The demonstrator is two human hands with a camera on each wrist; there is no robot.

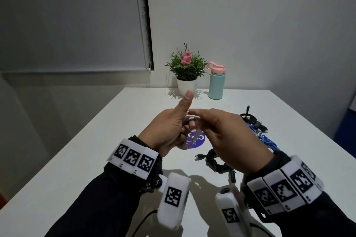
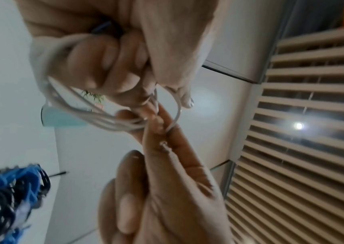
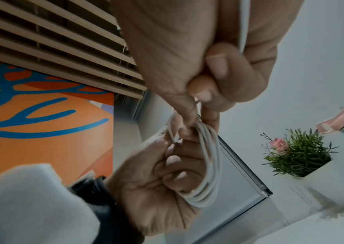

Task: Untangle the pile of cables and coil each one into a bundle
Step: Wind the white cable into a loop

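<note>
At the far left of the head view a closed roller blind (image 1: 73,19) covers the window beside the white worktop (image 1: 96,140). The left hand (image 1: 169,131) is held above the worktop with its thumb pointing up, and its fingers (image 3: 173,166) are curled through a coil of white cable (image 3: 206,165), so several loops hang round them. Touching it from the right, the right hand (image 1: 229,136) pinches a strand of the same white cable between thumb and forefinger right at the top of the coil; its other fingers (image 2: 108,56) are folded in toward the palm. The coil is held in the air between the two hands, over a round purple sticker (image 1: 194,140) on the worktop. Behind the hands, at the back edge of the worktop, stand a small potted plant (image 1: 185,71) with a pink flower and, just to its right, a mint bottle (image 1: 216,82) with a pink lid. Below the right hand lies a coiled black cable (image 1: 213,159) with one plug sticking out to the left. Further right, a blue cable (image 1: 267,140) and another black cable (image 1: 252,119) lie bunched together near the right wrist, the two touching; how far they are tangled cannot be told
</note>
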